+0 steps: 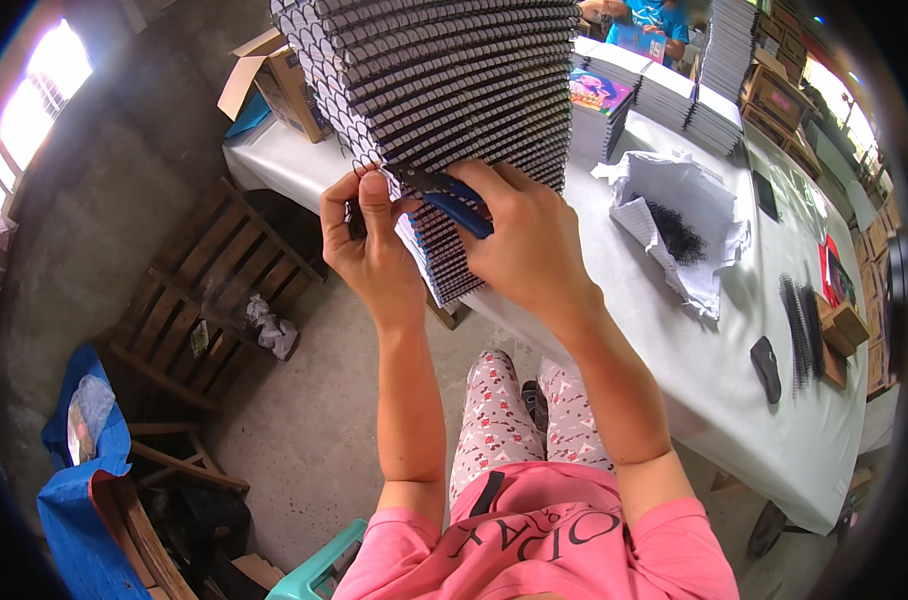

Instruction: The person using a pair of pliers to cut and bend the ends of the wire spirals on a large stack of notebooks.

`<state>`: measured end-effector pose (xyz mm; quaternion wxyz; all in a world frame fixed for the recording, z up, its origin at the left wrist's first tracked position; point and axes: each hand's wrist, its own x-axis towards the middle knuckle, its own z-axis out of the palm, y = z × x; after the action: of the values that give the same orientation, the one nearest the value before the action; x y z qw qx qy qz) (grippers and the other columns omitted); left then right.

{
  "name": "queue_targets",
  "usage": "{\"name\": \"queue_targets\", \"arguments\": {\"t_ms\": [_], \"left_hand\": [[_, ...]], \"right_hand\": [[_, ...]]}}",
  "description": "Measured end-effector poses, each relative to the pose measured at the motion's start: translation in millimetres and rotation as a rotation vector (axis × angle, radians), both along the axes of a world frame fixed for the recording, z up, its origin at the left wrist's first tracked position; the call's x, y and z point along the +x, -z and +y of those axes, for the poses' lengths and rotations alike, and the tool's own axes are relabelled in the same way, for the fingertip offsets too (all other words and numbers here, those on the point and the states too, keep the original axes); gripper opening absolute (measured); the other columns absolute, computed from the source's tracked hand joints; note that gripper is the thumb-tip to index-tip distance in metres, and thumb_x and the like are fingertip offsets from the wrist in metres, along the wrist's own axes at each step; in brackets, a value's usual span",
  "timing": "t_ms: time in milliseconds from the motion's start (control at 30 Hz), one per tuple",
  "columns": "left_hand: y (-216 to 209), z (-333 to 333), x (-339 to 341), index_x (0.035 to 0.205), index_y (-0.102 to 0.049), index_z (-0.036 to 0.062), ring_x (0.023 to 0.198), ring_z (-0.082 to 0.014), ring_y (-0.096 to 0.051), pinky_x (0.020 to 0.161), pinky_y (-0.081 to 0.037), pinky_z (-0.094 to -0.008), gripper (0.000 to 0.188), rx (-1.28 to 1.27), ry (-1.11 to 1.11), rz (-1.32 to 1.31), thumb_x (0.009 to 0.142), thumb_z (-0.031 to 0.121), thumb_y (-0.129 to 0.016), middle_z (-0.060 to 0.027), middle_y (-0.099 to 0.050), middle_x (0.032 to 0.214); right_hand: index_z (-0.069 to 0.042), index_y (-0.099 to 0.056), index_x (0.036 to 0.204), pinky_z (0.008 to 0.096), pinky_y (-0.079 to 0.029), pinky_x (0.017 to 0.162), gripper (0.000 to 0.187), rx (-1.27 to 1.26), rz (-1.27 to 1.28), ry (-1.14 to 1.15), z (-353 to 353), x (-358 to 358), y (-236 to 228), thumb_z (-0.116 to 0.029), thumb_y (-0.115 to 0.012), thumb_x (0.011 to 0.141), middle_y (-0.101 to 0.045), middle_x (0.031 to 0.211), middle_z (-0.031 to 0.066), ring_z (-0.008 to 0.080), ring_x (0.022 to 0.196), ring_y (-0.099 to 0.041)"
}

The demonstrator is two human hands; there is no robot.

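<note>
A: What is the biggest thing here?

B: The table (674, 330), covered with a white cloth. On its near edge stands a tall stack of spiral-bound notebooks (454, 100) with black wire spines, leaning toward the person.

A: And further on the table?

B: More notebook piles (719, 70) at the far side, an open white paper (689, 215) with a heap of black bits on it, and some loose black wire combs (802, 325) near the right edge.

A: What do the hands do?

B: The right hand (529, 240) is closed around blue-handled pliers (454, 200); the tool's tip is at the lower spines of the stack. The left hand (374, 245) is just beside it, and its fingers (377, 190) pinch narrowly the corner of one notebook at the same place.

A: Do the two hands touch?

B: They are very near, but I cannot tell if they touch.
</note>
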<state>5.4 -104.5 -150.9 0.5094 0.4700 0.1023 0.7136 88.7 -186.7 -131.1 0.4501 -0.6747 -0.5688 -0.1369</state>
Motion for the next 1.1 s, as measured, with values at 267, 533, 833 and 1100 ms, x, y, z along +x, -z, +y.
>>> {"name": "queue_targets", "arguments": {"t_ms": [267, 533, 833, 1100], "left_hand": [[-3, 3, -17, 0.095, -0.054, -0.0010, 0.076, -0.0083, -0.054, 0.061, -0.053, -0.0163, 0.019, -0.284, 0.572, -0.411, 0.093, 0.017, -0.053, -0.0042, -0.052, 0.085], [-24, 3, -30, 0.107, -0.052, -0.0071, 0.087, -0.0176, -0.059, 0.077, -0.058, -0.0211, 0.025, -0.581, 0.803, -0.649, 0.092, 0.013, -0.052, -0.0143, -0.054, 0.098], [-20, 4, -15, 0.102, -0.062, 0.0006, 0.081, -0.0041, -0.061, 0.069, -0.054, -0.0147, 0.019, -0.201, 0.395, -0.153, 0.088, 0.012, -0.061, -0.0030, -0.064, 0.095], [-23, 2, -9, 0.105, -0.060, -0.0011, 0.081, -0.0069, -0.061, 0.067, -0.052, -0.0165, 0.019, -0.102, 0.186, -0.078, 0.087, 0.007, -0.061, -0.0062, -0.064, 0.098]], "right_hand": [[-0.011, -0.059, 0.100, 0.0398, -0.051, 0.063, 0.033, 0.013, -0.100, 0.071, -5, 1, -4, -0.011, -0.068, 0.067, -0.062, 0.081, 0.0099, 0.0305, 0.072, -0.063], [-0.012, -0.059, 0.100, 0.0409, -0.041, 0.079, 0.036, 0.129, -0.185, 0.181, -14, 2, -9, -0.012, -0.070, 0.066, -0.058, 0.087, 0.0054, 0.0264, 0.083, -0.057], [-0.013, -0.060, 0.102, 0.0409, -0.040, 0.080, 0.037, 0.133, -0.230, 0.177, -7, -2, -14, -0.016, -0.071, 0.066, -0.057, 0.086, 0.0047, 0.0253, 0.084, -0.056], [-0.009, -0.061, 0.097, 0.0409, -0.046, 0.070, 0.030, 0.150, -0.011, -0.006, 2, -1, -12, -0.016, -0.070, 0.069, -0.061, 0.085, 0.0096, 0.0301, 0.079, -0.060]]}}
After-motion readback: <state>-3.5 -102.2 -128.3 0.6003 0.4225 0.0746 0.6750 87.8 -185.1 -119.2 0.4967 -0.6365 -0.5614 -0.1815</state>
